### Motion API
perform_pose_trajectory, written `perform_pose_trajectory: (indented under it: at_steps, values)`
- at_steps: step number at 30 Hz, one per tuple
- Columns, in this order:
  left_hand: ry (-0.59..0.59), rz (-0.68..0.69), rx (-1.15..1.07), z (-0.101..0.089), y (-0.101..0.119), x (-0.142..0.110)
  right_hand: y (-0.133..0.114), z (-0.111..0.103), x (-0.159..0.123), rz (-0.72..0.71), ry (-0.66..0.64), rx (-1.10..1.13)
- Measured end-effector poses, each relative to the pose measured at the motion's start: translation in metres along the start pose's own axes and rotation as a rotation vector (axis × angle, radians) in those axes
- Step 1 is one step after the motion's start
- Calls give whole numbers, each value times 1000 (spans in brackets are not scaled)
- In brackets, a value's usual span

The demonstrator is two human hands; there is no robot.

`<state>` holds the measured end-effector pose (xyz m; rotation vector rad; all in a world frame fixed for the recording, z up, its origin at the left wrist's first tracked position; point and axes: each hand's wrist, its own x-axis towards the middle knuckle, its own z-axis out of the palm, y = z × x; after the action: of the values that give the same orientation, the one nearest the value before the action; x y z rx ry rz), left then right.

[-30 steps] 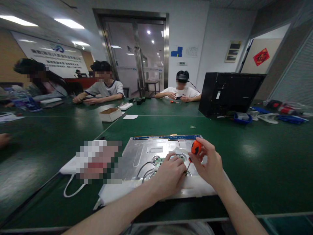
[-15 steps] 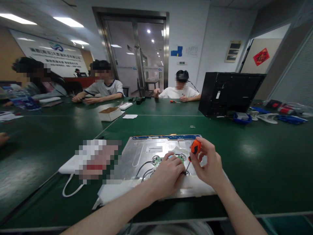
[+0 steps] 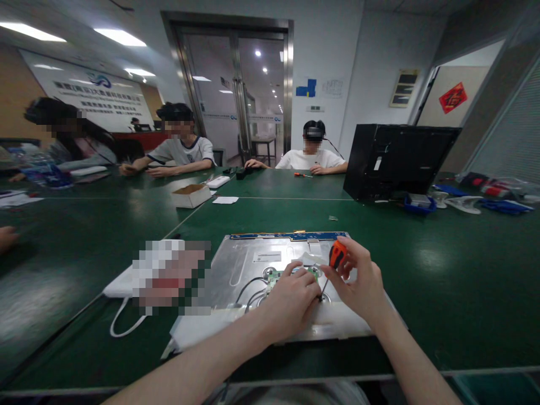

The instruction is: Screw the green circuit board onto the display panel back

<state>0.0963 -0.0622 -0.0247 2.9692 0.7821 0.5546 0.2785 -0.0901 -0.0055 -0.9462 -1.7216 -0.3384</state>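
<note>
Head view: the screwdriver [image 3: 337,255] is pinched by the right hand [image 3: 361,281], tip down at the panel [image 3: 230,254]; the board [image 3: 273,277] is laid there, left hand [image 3: 294,297] over it, grip hidden; work left cannot be judged.

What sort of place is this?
Probably an office or meeting room: there's a large green table, glass double doors beyond it, and a lettered wall sign with a logo on the left.

place: office | landmark: metal-framed glass double door [image 3: 219,95] | left of the door: lettered wall sign [image 3: 95,95] with logo, ceiling light panels [image 3: 119,37] | right of it: wall notices [image 3: 332,88] | before it: green table [image 3: 439,292] with seated people [image 3: 196,151]
</note>
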Motion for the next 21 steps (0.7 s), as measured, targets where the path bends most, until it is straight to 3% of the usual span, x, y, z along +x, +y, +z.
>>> perform_pose_trajectory:
  at_steps: [7,21]
  values:
    - [16,16,34,1,-1,1,-2,-2,-3,13,-69,82]
    - [-2,-11,31,5,0,4,0,5,-7,31,-36,21]
